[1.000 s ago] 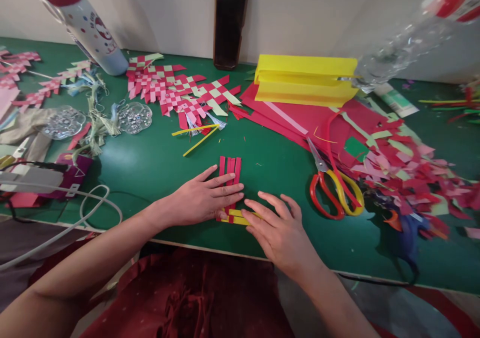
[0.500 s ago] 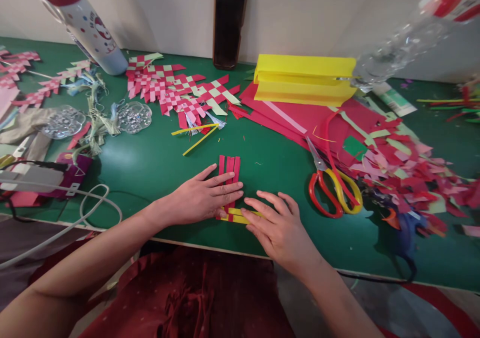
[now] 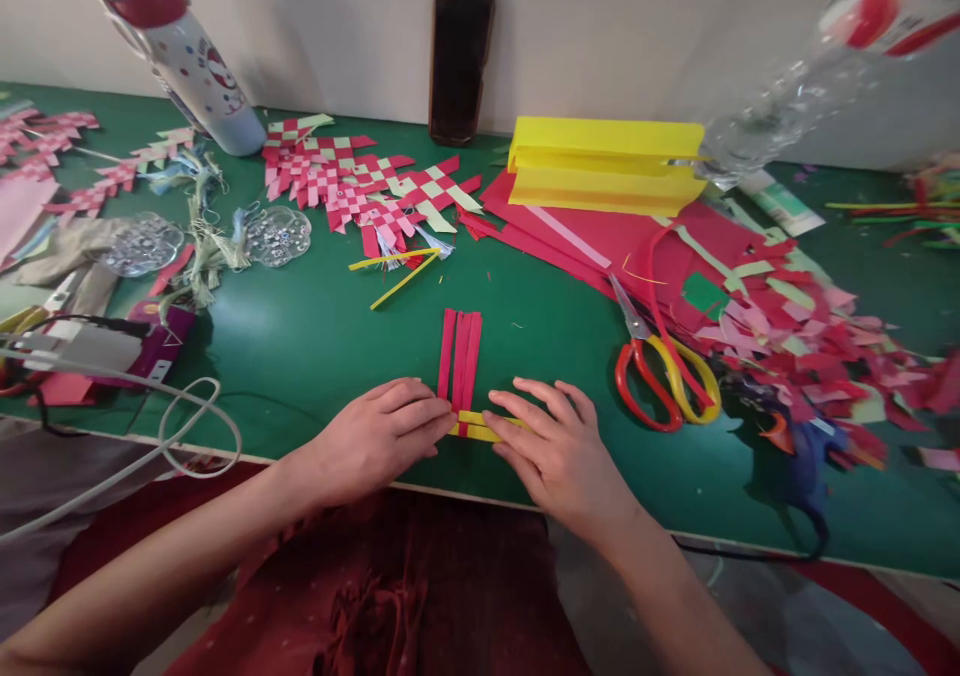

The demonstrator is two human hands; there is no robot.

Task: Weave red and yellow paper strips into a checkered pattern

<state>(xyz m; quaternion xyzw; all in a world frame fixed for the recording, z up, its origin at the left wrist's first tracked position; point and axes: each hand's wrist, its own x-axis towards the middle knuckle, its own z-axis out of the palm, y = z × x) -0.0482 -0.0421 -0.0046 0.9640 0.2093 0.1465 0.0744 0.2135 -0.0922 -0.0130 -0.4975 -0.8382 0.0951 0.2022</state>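
Red paper strips (image 3: 463,356) stand side by side on the green table, pointing away from me. Yellow paper strips (image 3: 476,432) cross their near ends, woven over and under. My left hand (image 3: 379,436) has its fingers pressed together, the tips at the left end of the yellow strips; its thumb is mostly hidden. From the right, my right hand (image 3: 551,451) lies with fingers spread, fingertips touching the right part of the yellow strips and covering their ends. A loose folded yellow strip (image 3: 409,281) rests farther back on the table.
Scissors (image 3: 649,356) lie to the right, beside red paper sheets (image 3: 555,236) and paper scraps (image 3: 795,326). Folded yellow paper (image 3: 607,166), a phone (image 3: 460,64) and woven paper pieces (image 3: 352,181) are behind. A bottle (image 3: 202,76) and white cable (image 3: 195,386) are left.
My left hand has drawn back off the red strips toward the near left corner of the weave, its fingers closing together. The right hand stays nearly in place; the view shifted slightly.
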